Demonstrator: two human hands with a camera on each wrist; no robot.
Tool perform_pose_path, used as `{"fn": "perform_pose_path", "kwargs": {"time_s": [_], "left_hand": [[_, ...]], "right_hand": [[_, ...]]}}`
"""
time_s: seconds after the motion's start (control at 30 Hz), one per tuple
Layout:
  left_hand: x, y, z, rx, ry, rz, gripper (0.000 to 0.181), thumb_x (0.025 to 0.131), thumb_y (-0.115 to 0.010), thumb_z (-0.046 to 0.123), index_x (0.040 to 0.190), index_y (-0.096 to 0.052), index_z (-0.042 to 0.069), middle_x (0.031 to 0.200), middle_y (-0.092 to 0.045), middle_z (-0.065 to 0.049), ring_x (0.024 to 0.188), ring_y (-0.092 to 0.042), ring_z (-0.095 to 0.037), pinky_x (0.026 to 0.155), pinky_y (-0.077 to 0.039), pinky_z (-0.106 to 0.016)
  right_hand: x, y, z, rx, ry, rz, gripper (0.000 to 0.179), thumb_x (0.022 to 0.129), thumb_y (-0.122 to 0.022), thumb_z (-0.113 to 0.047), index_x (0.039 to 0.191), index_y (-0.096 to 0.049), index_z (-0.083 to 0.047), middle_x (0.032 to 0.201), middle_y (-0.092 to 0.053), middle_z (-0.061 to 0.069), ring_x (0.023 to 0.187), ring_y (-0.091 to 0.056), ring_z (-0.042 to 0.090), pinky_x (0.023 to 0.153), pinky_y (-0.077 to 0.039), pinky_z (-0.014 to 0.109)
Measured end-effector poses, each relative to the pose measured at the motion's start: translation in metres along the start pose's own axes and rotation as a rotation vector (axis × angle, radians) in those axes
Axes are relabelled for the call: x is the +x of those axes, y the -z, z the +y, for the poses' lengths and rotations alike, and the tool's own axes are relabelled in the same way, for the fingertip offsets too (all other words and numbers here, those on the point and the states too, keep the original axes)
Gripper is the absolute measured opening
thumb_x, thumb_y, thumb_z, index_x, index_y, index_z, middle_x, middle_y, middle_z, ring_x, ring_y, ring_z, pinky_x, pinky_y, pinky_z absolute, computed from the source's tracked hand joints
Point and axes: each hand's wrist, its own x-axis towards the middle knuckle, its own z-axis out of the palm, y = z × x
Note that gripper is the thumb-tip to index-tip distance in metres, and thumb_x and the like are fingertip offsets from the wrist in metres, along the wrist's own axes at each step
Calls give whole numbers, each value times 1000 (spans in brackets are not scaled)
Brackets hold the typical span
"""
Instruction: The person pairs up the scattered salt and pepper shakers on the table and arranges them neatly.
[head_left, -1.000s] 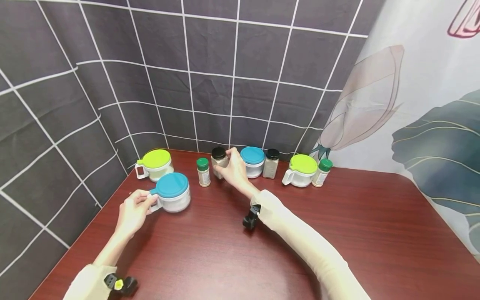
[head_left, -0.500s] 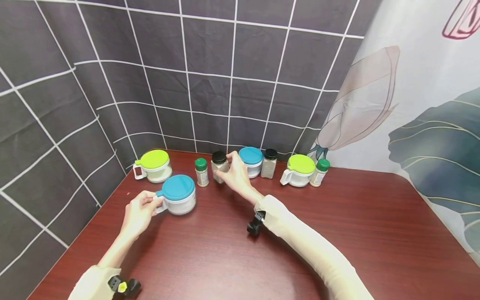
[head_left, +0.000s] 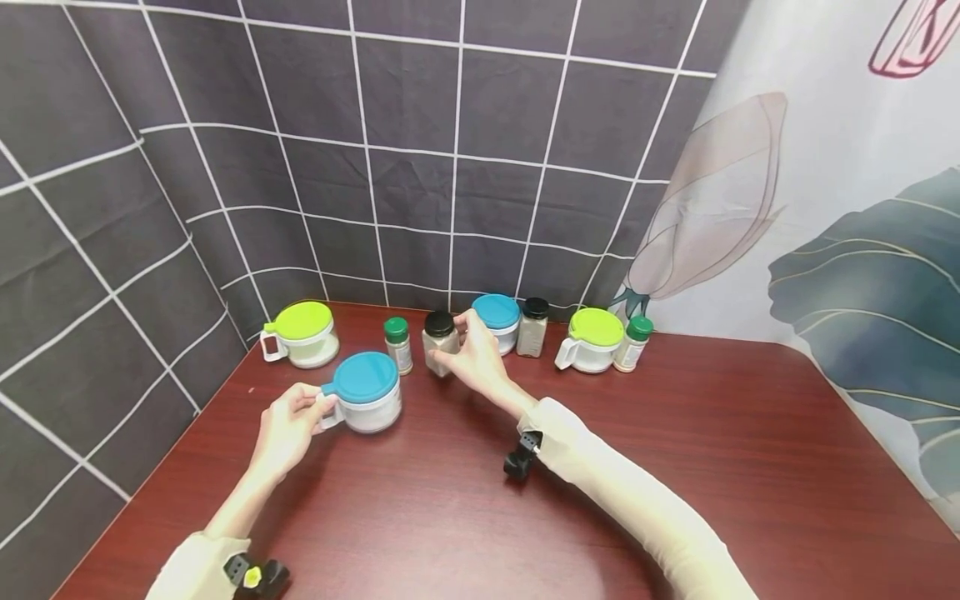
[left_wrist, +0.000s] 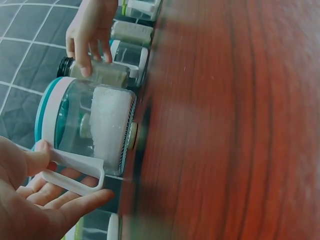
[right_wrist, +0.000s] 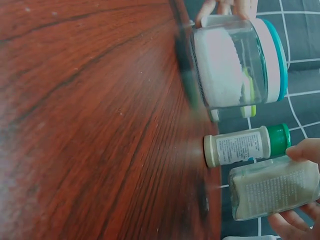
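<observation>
A clear seasoning jar with a blue lid [head_left: 367, 387] hangs just above the table, white grains inside it [left_wrist: 110, 122]. My left hand [head_left: 288, 429] pinches its white handle [left_wrist: 75, 172] between thumb and fingers. In my right hand [head_left: 483, 364] is a square glass spice bottle with a black cap [head_left: 439, 343], gripped around its upper part. The right wrist view shows this bottle's base slightly off the wood and the bottle tilted. Close to its left stands a green-capped spice bottle [head_left: 399, 352], its printed label [right_wrist: 242, 147] facing out.
Along the back wall stand a lime-lidded jar [head_left: 303, 335] at left, another blue-lidded jar [head_left: 497, 315], another black-capped bottle [head_left: 532, 335], a second lime-lidded jar [head_left: 595, 335] and a second green-capped bottle [head_left: 632, 343]. A grid-patterned dark cloth [head_left: 405, 183] hangs behind the reddish table [head_left: 450, 508].
My left hand has carried the blue-lidded jar rightward and slightly nearer to me. My right hand has drawn the black-capped bottle a little forward, away from the wall. The view has shifted slightly.
</observation>
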Motion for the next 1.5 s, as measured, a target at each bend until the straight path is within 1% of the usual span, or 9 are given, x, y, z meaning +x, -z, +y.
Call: {"fn": "perform_pose_path", "kwargs": {"time_s": [0.27, 0.4, 0.53, 0.63, 0.77, 0.87, 1.1, 1.27, 1.5], "left_hand": [[0, -7, 1, -7, 11, -7, 28, 94, -62, 23, 108, -59, -1, 113, -67, -23, 79, -58, 11, 70, -55, -17], [0, -10, 3, -2, 6, -7, 26, 93, -62, 21, 107, -60, -1, 113, -67, -23, 82, -61, 6, 71, -57, -20], [0, -13, 6, -11, -12, -12, 25, 93, -63, 20, 105, -61, -1, 112, -68, -23, 85, -62, 5, 72, -57, -22], [0, -16, 9, -20, -18, -14, 24, 93, -63, 20, 105, -61, -2, 111, -68, -23, 90, -66, -3, 72, -58, -23], [1, -21, 12, -19, -14, -19, 23, 93, -63, 18, 104, -61, -2, 112, -68, -23, 100, -66, -21, 73, -58, -25], [3, -24, 15, -18, -6, -28, 22, 93, -62, 17, 105, -61, -1, 113, -67, -23, 104, -65, -27, 74, -58, -26], [5, -33, 16, -27, -7, -31, 21, 92, -62, 16, 104, -61, -2, 113, -67, -24, 105, -65, -31, 75, -59, -30], [5, -37, 17, -48, -2, -38, 21, 92, -63, 17, 103, -61, -1, 111, -68, -23, 105, -65, -29, 76, -59, -31], [4, -42, 20, -56, 0, -35, 21, 92, -64, 17, 101, -62, -2, 109, -69, -23, 103, -65, -28, 76, -59, -31]], "right_hand": [[-9, 9, -2, 25, 10, -15, 50, 71, -82, -19, 108, -52, -5, 106, -64, 13, 95, -66, 26, 82, -55, 38], [-14, 13, 1, 26, 24, -22, 50, 70, -83, -19, 107, -52, -5, 106, -65, 14, 93, -67, 26, 80, -56, 37], [-18, 17, 5, 32, 28, -15, 51, 69, -83, -18, 107, -52, -6, 105, -66, 13, 89, -68, 26, 77, -56, 37], [-21, 20, 8, 38, 29, -12, 51, 69, -84, -18, 107, -52, -6, 105, -66, 13, 89, -68, 26, 77, -57, 38], [-25, 25, 12, 38, 31, -11, 50, 69, -84, -18, 107, -53, -7, 106, -67, 13, 89, -68, 26, 77, -57, 39], [-27, 29, 15, 34, 26, -7, 50, 69, -84, -18, 106, -53, -7, 107, -67, 13, 89, -68, 26, 78, -57, 38], [-34, 38, 18, 13, 5, -7, 51, 67, -85, -20, 107, -55, -8, 104, -68, 13, 86, -68, 25, 77, -56, 39], [-38, 44, 20, 7, -10, -2, 51, 66, -85, -20, 106, -55, -8, 99, -69, 13, 84, -68, 24, 76, -55, 38], [-44, 52, 24, 29, -53, -18, 50, 65, -86, -19, 103, -55, -10, 98, -69, 10, 83, -68, 22, 77, -56, 36]]}}
